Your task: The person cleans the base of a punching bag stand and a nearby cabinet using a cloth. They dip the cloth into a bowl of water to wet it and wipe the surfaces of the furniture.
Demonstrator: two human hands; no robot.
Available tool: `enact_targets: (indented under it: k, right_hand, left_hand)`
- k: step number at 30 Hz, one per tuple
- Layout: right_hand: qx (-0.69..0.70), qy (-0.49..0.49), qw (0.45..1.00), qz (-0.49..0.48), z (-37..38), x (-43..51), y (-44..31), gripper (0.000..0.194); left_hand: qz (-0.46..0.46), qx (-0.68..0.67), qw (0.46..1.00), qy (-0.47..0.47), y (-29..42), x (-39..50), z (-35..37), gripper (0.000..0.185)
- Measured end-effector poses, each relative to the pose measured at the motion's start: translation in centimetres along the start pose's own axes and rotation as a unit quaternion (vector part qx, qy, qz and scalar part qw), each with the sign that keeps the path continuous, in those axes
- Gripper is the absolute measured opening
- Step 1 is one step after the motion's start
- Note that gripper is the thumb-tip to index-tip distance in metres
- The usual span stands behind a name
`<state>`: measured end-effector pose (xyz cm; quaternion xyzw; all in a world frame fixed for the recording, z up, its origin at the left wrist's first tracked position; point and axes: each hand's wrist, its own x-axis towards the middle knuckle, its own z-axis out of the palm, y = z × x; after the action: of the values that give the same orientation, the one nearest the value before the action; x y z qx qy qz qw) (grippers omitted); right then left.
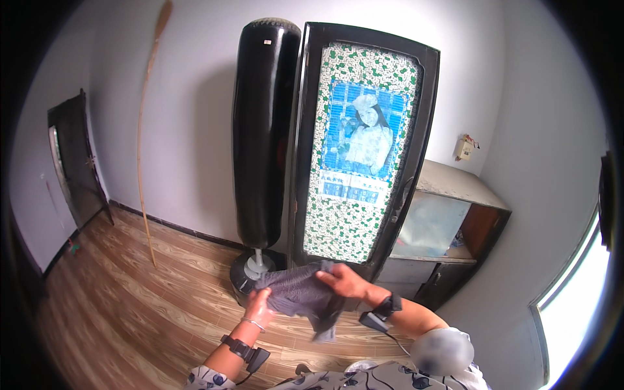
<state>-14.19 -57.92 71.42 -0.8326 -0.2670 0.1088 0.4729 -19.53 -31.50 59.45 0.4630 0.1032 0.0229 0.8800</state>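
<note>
A dark purple-grey cloth (304, 290) is stretched between my two hands, its loose end hanging below. My left hand (258, 308) pinches its left edge, thumb on top. With my right hand (345, 282) I grip the upper right part, the thumb lying over the fabric. Just beyond the cloth stands a wardrobe door (298, 195) in a dark frame, its panel covered with green-and-white patterned sheet and a poster (368, 134). Left of the door rises a glossy black free-standing punching bag (261, 136) on a round base (243, 273).
A long-handled broom (141, 146) leans on the left wall. At right sits a low cabinet (458, 187) with a dusty top, below a wall switch box (464, 149). A window (570, 312) is at far right, a dark door (78, 161) at far left. Wood-patterned flooring (161, 302) lies below.
</note>
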Motion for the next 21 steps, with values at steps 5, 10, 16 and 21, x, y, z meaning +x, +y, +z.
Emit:
enact_targets:
  k: [5,10,16,21]
  right_hand:
    - [-0.029,0.102,0.990,0.095,-3.7,-0.4,0.2,0.022]
    - [-0.203,0.163,0.965,0.017,-5.7,0.3,0.2,0.043]
    - [-0.178,0.157,0.971,-0.013,-10.4,1.6,-1.0,0.022]
    - [-0.137,0.222,0.964,-0.058,-15.0,2.4,1.1,0.023]
  left_hand:
    - [0.076,0.019,0.995,-0.062,4.3,2.8,-2.2,0.051]
    - [0.025,0.636,0.767,-0.082,7.2,5.8,-3.7,0.104]
    - [0.087,0.700,0.668,-0.237,9.5,4.8,-0.1,0.084]
    - [0.238,0.685,0.612,-0.314,10.0,4.6,5.0,0.053]
